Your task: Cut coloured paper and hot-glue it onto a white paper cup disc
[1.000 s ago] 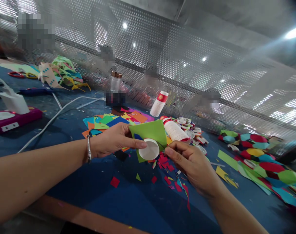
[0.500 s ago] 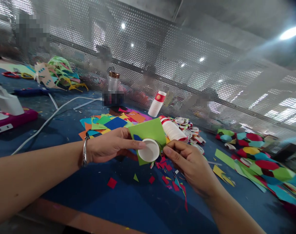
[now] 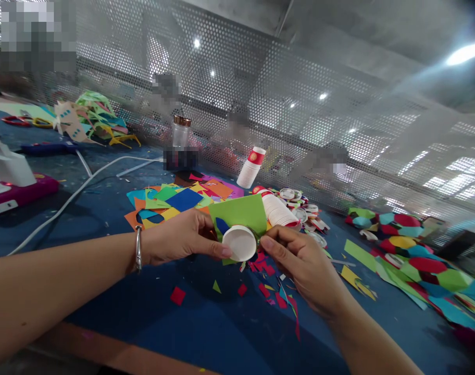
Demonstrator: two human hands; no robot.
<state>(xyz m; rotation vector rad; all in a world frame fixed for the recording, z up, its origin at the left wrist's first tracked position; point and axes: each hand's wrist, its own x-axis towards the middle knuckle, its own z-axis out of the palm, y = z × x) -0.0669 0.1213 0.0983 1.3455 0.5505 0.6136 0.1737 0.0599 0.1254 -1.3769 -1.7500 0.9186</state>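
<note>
Above the middle of the table, a round white paper cup bottom faces me, held against a sheet of green paper that also shows a blue patch. My left hand, with a silver bangle at the wrist, is closed on both, thumb at the cup bottom's left rim and fingers behind the paper. On the other side my right hand pinches close to the cup bottom's right edge. What lies between its thumb and finger is mostly hidden; I cannot make it out. Red paper scraps lie beneath the hands.
Coloured paper sheets lie behind my left hand. Stacked paper cups stand beyond, with others lying down. Cut cup rings and colourful paper pieces fill the right. A power strip and white cable sit left; a jar stands behind.
My left thumb has slid down from over the cup bottom to its lower left rim. The green paper and cup bottom have tilted slightly; my right hand has hardly moved.
</note>
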